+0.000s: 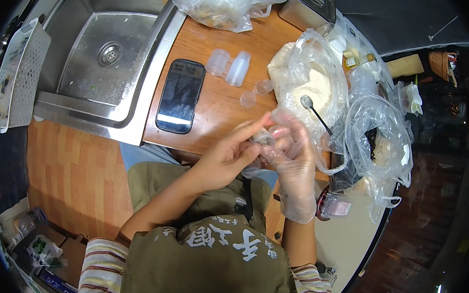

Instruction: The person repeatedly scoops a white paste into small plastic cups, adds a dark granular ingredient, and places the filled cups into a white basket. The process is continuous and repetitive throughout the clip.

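A small clear plastic cup (262, 138) is between my two hands above the table's front edge. My left hand (228, 151), bare, has its fingers closed around the cup's left side. My right hand (296, 160) wears a clear plastic glove and grips the cup from the right. What lies inside the cup is too small to make out. Just beyond my hands, an open clear bag of pale powder (313, 89) stands on the table, with a dark-handled spoon (316, 114) lying in it. Small clear round lids (248, 98) rest left of the bag.
A stack of clear cups (238, 68) lies near a black phone (180, 96) on the wooden table (220, 117). A steel sink (100, 87) adjoins on the left. Further off are a filled plastic bag (216, 5) and a metal box (309, 7). Another clear bag (380, 137) sits right.
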`<state>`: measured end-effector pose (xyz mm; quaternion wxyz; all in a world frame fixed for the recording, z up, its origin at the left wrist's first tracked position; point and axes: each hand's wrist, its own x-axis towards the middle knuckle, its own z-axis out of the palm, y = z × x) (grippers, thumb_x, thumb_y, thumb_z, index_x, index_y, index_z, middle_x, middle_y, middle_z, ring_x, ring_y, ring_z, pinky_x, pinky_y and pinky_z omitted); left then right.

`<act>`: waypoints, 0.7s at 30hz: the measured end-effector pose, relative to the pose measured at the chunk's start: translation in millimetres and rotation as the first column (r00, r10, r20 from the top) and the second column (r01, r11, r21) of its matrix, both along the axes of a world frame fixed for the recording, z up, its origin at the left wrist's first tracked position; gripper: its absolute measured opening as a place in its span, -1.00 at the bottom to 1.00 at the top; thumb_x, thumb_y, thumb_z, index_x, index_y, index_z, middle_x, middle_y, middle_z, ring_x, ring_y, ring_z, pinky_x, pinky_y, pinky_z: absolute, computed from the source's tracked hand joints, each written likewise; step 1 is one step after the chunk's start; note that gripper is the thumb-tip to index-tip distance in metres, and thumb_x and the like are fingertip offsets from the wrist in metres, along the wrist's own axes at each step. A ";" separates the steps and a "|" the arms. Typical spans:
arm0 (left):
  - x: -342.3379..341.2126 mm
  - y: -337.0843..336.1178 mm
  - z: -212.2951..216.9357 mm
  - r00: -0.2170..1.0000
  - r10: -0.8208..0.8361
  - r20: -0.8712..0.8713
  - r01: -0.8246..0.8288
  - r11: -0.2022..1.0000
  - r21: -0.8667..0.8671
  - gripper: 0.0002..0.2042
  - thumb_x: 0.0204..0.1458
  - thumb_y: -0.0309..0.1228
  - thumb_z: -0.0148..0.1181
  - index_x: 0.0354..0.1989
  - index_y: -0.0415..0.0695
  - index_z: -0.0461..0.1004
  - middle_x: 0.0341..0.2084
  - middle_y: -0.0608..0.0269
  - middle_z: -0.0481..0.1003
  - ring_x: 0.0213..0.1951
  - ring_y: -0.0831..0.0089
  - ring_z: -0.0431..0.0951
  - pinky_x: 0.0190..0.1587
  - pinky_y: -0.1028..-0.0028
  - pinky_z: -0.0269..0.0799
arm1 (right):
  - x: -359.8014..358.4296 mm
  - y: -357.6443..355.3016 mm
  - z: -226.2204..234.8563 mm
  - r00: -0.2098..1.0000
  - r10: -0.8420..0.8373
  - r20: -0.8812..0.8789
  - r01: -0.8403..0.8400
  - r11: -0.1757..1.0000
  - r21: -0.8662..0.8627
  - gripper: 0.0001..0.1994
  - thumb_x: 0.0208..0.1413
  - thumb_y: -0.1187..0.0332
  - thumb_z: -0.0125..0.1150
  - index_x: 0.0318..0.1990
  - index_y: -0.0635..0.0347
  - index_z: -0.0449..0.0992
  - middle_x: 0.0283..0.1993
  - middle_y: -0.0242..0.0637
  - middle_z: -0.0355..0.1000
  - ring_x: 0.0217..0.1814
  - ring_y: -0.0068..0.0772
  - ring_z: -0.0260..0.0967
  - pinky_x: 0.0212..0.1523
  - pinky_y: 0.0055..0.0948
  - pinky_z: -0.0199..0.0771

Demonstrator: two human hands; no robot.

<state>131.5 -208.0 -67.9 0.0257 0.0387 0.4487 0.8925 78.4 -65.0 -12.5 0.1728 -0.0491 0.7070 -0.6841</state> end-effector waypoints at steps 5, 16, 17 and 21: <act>2.9 6.1 -1.1 0.995 0.086 0.060 -0.084 0.996 -0.029 -0.47 0.35 -0.44 -0.06 0.46 -0.27 0.03 0.29 0.07 0.28 0.24 0.46 0.30 0.26 0.47 0.21 | 6.1 -0.1 -11.1 0.992 -0.066 0.111 0.066 0.998 0.004 -0.80 0.13 0.68 0.24 -0.10 0.30 0.51 -0.28 -0.35 0.45 -0.32 -0.61 0.45 -0.27 -0.57 0.55; -2.1 5.1 -6.1 0.977 0.211 0.014 -0.200 0.946 -0.253 -0.53 0.28 -0.55 0.04 0.36 -0.30 0.22 0.13 0.17 0.33 0.08 0.50 0.40 0.09 0.55 0.37 | 10.3 -5.8 -17.7 0.985 -0.068 -0.160 0.078 0.995 0.056 -0.69 0.10 0.68 0.27 0.02 0.32 0.52 -0.06 -0.26 0.41 -0.20 -0.64 0.44 -0.13 -0.60 0.54; -1.6 3.7 -7.2 0.973 0.230 0.007 -0.216 0.923 -0.320 -0.53 0.27 -0.56 0.05 0.36 -0.29 0.23 0.12 0.17 0.34 0.07 0.50 0.40 0.07 0.56 0.38 | 10.9 -5.3 -17.3 0.963 -0.033 -0.267 0.065 0.992 0.112 -0.65 0.09 0.68 0.28 0.06 0.32 0.52 -0.02 -0.26 0.40 -0.18 -0.65 0.43 -0.11 -0.60 0.53; -1.6 -1.0 -9.5 0.970 0.236 -0.060 -0.236 0.848 -0.474 -0.53 0.26 -0.58 0.06 0.35 -0.26 0.25 0.11 0.18 0.34 0.04 0.49 0.42 0.08 0.50 0.42 | 13.7 1.8 -14.5 0.961 0.093 -0.259 -0.056 0.988 0.147 -0.55 0.03 0.68 0.33 0.13 0.31 0.50 0.01 -0.30 0.37 -0.14 -0.65 0.42 -0.04 -0.58 0.54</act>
